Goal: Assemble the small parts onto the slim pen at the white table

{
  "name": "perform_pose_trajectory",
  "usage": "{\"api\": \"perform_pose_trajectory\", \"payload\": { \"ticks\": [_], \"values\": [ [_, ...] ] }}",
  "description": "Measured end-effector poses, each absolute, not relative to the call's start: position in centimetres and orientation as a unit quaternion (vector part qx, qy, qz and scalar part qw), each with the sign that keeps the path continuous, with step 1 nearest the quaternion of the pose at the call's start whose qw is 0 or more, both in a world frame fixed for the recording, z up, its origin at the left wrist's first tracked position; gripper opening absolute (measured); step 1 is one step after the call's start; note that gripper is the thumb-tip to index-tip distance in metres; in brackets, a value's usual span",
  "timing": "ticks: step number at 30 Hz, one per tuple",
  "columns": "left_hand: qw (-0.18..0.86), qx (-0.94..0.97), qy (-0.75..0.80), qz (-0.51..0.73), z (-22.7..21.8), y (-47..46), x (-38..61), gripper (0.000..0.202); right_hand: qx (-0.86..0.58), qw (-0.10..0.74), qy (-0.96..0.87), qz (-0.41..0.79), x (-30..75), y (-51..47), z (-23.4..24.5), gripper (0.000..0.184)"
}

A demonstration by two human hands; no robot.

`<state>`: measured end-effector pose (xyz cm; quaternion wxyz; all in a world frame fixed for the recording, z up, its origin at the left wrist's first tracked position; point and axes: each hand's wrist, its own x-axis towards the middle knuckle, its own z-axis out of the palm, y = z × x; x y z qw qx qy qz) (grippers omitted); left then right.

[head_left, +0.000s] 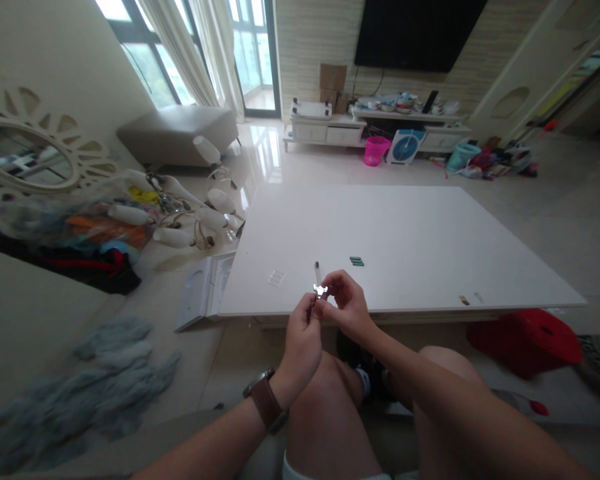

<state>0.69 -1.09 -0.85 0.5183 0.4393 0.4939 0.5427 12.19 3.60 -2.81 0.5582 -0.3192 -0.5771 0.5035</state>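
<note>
Near the front edge of the white table (405, 233), my left hand (303, 343) is closed around the lower end of a small sword-shaped thing (318, 275). It has a pale, slim shaft with a dark tip, and a bright, shiny crosspiece. My right hand (349, 303) has its fingers bent in against the same thing, just below the crosspiece. The fingers hide its lower part. To the right, three dark green battery-like sticks (357, 261) lie side by side on the table. A clear plastic piece (276, 277) lies flat on the left.
A small yellow and dark piece (463, 300) and a clear bit (479, 297) lie near the table's right front. A red stool (527, 343) stands below that edge. Left of the table are a chandelier (195, 213) with white shades and a white open box (200, 293).
</note>
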Motion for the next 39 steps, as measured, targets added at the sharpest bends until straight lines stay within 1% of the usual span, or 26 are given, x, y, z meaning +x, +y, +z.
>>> {"api": "perform_pose_trajectory", "payload": {
  "ticks": [9,14,21,27,39],
  "values": [
    [0.538,0.424,0.489,0.541,-0.94,-1.17,0.76,0.019,-0.335,0.556,-0.566,0.508,12.13,3.88,-2.92,0.027],
    [0.535,0.415,0.489,0.55,-0.96,-1.11,0.8,0.019,-0.337,0.546,-0.562,0.523,12.2,3.84,-2.83,0.023],
    [0.527,0.41,0.49,0.56,-1.01,-1.11,0.81,0.015,-0.347,0.537,-0.577,0.508,11.93,3.52,-3.27,0.034],
    [0.532,0.408,0.485,0.562,-0.66,-1.21,0.82,0.013,-0.357,0.537,-0.591,0.485,11.82,3.39,-3.49,0.033],
    [0.522,0.415,0.494,0.558,-0.62,-1.1,0.79,0.013,-0.365,0.546,-0.573,0.49,11.63,3.18,-3.23,0.034]
  ]
}}
